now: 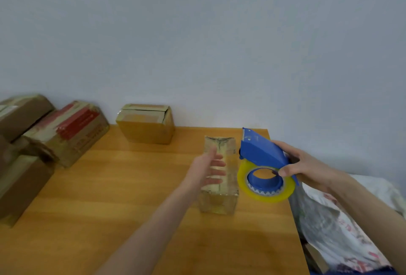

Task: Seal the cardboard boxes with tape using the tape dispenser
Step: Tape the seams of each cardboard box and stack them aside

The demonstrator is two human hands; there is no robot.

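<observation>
A long narrow cardboard box (228, 193), shiny with tape, lies on the wooden table (123, 186) right of centre. My left hand (206, 170) lies over its top with the fingers spread and straight. Just right of the box, my right hand (305, 164) grips a blue tape dispenser (261, 153) above the table's right edge. A yellowish roll of clear tape (265, 183) sits on the dispenser's hub, and its toothed end points away from me.
A small cardboard box (146, 124) stands at the back against the wall. Several more boxes (66, 131) are stacked along the table's left side. A patterned plastic bag (334, 228) lies off the table's right edge, under my right forearm.
</observation>
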